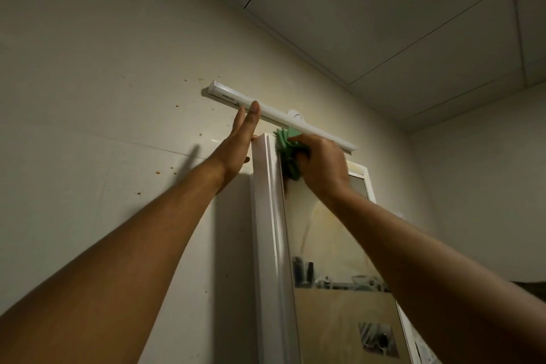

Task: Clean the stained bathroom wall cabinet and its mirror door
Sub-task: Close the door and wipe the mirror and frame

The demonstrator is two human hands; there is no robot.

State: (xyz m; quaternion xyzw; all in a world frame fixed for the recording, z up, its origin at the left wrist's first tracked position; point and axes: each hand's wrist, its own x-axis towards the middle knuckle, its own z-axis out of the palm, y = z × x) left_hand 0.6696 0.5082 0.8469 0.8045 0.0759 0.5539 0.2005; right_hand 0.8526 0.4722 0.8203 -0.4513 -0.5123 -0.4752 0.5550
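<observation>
The white wall cabinet (263, 216) hangs on the beige wall, seen from below, with its mirror door (331, 239) facing right. The mirror shows yellowish streaks and reflects shelf items. My right hand (322, 162) grips a bunched green cloth (288, 154) and presses it against the top left corner of the mirror door. My left hand (239, 142) lies flat with straight fingers against the cabinet's upper left edge, its fingertips reaching up to the light bar.
A white tube light (277, 115) runs slanted on the wall just above the cabinet. Brown specks (139, 193) dot the wall to the left. The tiled ceiling (413, 23) is close overhead. A side wall stands at the right.
</observation>
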